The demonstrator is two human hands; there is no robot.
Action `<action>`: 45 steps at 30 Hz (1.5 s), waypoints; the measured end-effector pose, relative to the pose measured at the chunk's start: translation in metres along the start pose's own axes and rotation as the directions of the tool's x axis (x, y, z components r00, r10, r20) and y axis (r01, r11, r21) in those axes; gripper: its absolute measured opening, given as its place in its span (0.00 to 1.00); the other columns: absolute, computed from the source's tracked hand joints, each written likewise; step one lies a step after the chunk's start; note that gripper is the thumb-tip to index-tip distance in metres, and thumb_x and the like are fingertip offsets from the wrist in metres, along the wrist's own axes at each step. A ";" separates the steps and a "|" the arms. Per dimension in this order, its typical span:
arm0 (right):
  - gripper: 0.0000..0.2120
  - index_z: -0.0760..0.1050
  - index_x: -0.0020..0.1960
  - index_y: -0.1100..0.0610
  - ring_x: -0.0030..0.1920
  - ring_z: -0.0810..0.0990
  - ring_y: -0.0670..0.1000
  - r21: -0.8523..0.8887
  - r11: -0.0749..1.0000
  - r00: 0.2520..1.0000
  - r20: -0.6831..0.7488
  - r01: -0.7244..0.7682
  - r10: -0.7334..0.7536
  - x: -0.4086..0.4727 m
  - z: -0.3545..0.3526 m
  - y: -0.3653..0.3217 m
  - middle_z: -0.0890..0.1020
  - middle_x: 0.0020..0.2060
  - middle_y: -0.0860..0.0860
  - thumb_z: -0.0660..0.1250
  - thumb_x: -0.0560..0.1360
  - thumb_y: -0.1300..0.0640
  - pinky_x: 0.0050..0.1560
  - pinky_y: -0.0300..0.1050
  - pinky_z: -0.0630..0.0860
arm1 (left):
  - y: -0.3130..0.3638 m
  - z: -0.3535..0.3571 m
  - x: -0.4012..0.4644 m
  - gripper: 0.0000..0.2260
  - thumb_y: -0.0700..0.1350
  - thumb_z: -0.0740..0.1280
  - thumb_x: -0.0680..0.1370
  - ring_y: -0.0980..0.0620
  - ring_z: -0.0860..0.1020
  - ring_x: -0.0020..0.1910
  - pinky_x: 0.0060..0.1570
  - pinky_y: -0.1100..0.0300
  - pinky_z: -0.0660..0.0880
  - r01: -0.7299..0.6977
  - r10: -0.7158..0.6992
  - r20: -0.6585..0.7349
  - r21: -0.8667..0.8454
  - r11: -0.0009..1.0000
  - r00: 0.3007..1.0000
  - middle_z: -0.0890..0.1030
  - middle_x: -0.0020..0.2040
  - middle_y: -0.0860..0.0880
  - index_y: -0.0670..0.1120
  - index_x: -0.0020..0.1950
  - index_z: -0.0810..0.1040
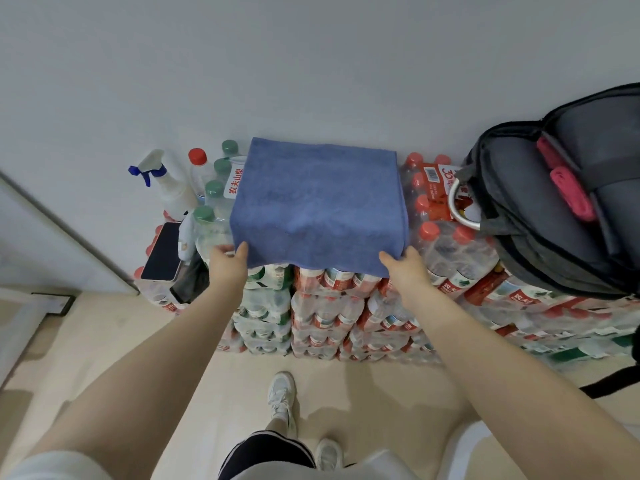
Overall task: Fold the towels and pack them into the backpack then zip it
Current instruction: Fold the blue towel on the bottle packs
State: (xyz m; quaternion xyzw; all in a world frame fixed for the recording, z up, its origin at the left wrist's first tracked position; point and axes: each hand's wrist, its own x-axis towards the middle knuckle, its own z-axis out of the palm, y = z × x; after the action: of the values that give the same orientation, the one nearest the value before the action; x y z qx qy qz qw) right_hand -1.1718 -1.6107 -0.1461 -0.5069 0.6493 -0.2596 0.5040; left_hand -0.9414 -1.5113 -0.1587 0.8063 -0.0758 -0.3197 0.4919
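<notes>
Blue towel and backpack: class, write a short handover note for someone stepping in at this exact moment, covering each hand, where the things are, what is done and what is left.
Left hand: pinches the near left corner of the blue towel.
Right hand: pinches the near right corner.
Towel: lies folded on the stacked packs of water bottles, near edge hanging over the front.
Backpack: stands unzipped on the packs to the right, with a pink towel already inside.
Done: one towel packed, the blue one partly folded.
Left: finish folding the blue towel, put it in the backpack, zip it.
</notes>
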 end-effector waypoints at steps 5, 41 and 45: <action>0.08 0.73 0.54 0.58 0.48 0.75 0.54 -0.018 1.000 0.999 0.047 -0.002 0.003 -0.005 -0.008 0.000 0.77 0.49 0.53 0.61 0.75 0.61 0.44 0.44 0.71 | -0.008 -0.010 0.001 0.11 0.49 0.62 0.78 0.48 0.68 0.40 0.43 0.57 0.67 0.026 -0.028 0.208 0.012 1.000 0.978 0.70 0.37 0.49 0.46 0.39 0.68; 0.05 0.79 0.39 0.56 0.41 0.78 0.54 -0.507 0.833 0.956 -0.056 0.221 -0.288 0.136 -0.027 -0.134 0.80 0.37 0.55 0.67 0.71 0.56 0.39 0.46 0.70 | 0.174 0.029 0.103 0.13 0.47 0.61 0.77 0.45 0.74 0.40 0.36 0.56 0.67 -0.578 0.409 0.409 0.528 0.622 0.815 0.78 0.39 0.43 0.39 0.46 0.78; 0.06 0.76 0.39 0.59 0.41 0.75 0.54 -0.642 0.723 0.963 0.102 0.254 -0.248 0.146 -0.015 -0.134 0.76 0.36 0.53 0.66 0.73 0.57 0.37 0.44 0.65 | 0.167 0.036 0.119 0.10 0.49 0.59 0.79 0.45 0.73 0.40 0.39 0.57 0.67 -0.598 0.445 0.406 0.621 0.507 0.798 0.75 0.39 0.46 0.44 0.45 0.74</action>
State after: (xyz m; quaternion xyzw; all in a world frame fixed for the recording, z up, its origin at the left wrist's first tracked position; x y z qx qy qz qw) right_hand -1.1291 -1.7952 -0.0843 -0.7343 0.6217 -0.0817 0.2600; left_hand -0.8375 -1.6747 -0.0818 0.8353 -0.4828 -0.1754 0.1959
